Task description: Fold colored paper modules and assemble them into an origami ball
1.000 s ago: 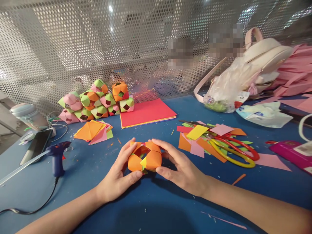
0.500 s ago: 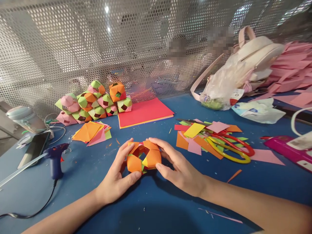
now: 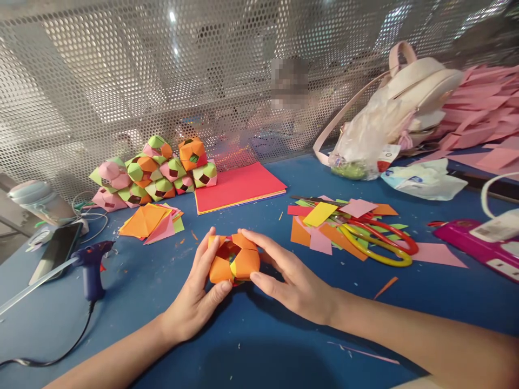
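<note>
Between my two hands is an orange folded paper ball (image 3: pixel 245 263) with a dark opening on top and bits of yellow showing inside. My left hand (image 3: pixel 198 294) grips its left side, thumb in front and fingers behind. From the right, my right hand (image 3: pixel 290 278) holds it with the thumb low at the front and fingertips on the upper edge. The underside of the ball is hidden. Beyond it, similar paper balls (image 3: pixel 162 188) in green, pink and orange are stacked against the mesh. A pile of folded paper pieces (image 3: pixel 148 220) lies in front of that stack.
A blue glue gun (image 3: pixel 92 270) with its cord stands at left, near a phone (image 3: pixel 60 254) and a cup (image 3: pixel 38 200). Red paper sheets (image 3: pixel 239 188) lie at the back. Scissors (image 3: pixel 377 243) rest among paper scraps; a magenta tool (image 3: pixel 466 240) and a backpack (image 3: pixel 421 89) are at right.
The hands have pressed closer around the orange paper ball, and its opening looks narrower. The whole view has shifted slightly.
</note>
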`<state>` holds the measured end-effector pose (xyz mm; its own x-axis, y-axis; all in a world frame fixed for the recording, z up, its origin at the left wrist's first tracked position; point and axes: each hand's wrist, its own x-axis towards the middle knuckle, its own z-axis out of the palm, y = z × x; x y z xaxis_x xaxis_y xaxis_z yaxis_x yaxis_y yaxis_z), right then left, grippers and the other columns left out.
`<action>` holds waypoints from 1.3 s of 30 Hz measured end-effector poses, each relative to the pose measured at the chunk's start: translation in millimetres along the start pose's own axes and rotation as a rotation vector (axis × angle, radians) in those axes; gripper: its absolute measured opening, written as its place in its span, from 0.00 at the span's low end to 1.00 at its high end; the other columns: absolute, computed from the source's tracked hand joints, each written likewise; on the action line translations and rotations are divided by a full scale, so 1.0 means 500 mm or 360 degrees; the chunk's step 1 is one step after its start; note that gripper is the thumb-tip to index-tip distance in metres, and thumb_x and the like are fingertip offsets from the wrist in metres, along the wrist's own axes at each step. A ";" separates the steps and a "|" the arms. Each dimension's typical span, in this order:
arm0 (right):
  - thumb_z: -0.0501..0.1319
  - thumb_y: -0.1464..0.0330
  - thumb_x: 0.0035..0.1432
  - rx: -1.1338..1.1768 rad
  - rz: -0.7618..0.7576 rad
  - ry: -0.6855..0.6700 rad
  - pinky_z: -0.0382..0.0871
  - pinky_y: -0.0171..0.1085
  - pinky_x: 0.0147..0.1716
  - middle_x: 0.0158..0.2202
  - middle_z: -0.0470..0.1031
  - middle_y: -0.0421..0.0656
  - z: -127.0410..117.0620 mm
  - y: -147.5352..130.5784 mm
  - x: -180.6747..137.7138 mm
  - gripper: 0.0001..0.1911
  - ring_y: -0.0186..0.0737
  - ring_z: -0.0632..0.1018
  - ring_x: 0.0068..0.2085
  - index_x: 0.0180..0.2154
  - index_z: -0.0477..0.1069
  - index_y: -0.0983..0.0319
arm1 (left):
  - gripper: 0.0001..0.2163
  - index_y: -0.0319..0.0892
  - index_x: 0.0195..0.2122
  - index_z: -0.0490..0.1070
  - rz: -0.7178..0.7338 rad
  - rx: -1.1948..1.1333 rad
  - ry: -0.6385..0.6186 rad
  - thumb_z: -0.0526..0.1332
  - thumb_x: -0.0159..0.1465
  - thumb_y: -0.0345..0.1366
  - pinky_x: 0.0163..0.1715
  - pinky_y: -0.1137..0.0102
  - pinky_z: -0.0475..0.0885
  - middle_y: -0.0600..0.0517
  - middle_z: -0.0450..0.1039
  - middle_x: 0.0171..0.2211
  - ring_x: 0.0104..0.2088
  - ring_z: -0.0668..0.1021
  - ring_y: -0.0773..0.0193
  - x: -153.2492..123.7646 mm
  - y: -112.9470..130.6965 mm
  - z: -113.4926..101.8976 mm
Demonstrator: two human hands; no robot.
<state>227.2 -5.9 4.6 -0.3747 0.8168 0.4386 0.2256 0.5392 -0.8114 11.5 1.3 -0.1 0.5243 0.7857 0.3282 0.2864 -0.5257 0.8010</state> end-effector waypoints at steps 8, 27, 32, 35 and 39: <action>0.57 0.66 0.60 -0.0259 -0.0218 -0.0050 0.53 0.48 0.61 0.65 0.49 0.46 0.005 0.012 -0.007 0.34 0.43 0.54 0.64 0.63 0.44 0.56 | 0.29 0.58 0.64 0.35 -0.0048 0.0105 0.0029 0.51 0.67 0.38 0.63 0.55 0.41 0.56 0.29 0.68 0.66 0.39 0.56 -0.002 0.007 0.004; 0.59 0.64 0.58 -0.0300 -0.0344 -0.0036 0.58 0.47 0.59 0.64 0.52 0.48 0.016 0.021 -0.010 0.39 0.47 0.58 0.62 0.64 0.41 0.56 | 0.25 0.56 0.63 0.45 0.0050 0.0058 0.0141 0.50 0.67 0.37 0.63 0.56 0.45 0.53 0.35 0.67 0.66 0.41 0.56 -0.007 0.008 0.008; 0.59 0.63 0.58 -0.0225 -0.0251 -0.0015 0.60 0.47 0.58 0.64 0.51 0.48 0.018 0.021 -0.011 0.39 0.46 0.60 0.62 0.64 0.41 0.56 | 0.24 0.57 0.63 0.46 0.0039 0.0079 0.0119 0.50 0.67 0.37 0.63 0.56 0.46 0.53 0.34 0.67 0.66 0.41 0.55 -0.009 0.009 0.007; 0.59 0.62 0.58 -0.0261 -0.0294 -0.0026 0.59 0.48 0.59 0.64 0.52 0.48 0.016 0.021 -0.011 0.39 0.47 0.59 0.62 0.64 0.41 0.56 | 0.23 0.58 0.62 0.47 0.0058 0.0053 0.0125 0.50 0.67 0.38 0.63 0.55 0.46 0.53 0.35 0.67 0.66 0.42 0.54 -0.009 0.014 0.007; 0.58 0.63 0.58 -0.0329 -0.0393 -0.0025 0.59 0.47 0.58 0.64 0.52 0.48 0.015 0.023 -0.008 0.38 0.47 0.58 0.62 0.64 0.41 0.57 | 0.23 0.57 0.62 0.49 0.0048 -0.0003 0.0134 0.50 0.67 0.38 0.62 0.53 0.47 0.52 0.36 0.67 0.66 0.43 0.54 -0.009 0.014 0.008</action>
<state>224.7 -4.8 -9.3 -0.4546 0.6537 0.6050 0.3032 0.7522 -0.5850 14.4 -7.5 2.0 0.4635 0.7942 0.3930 0.2700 -0.5490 0.7910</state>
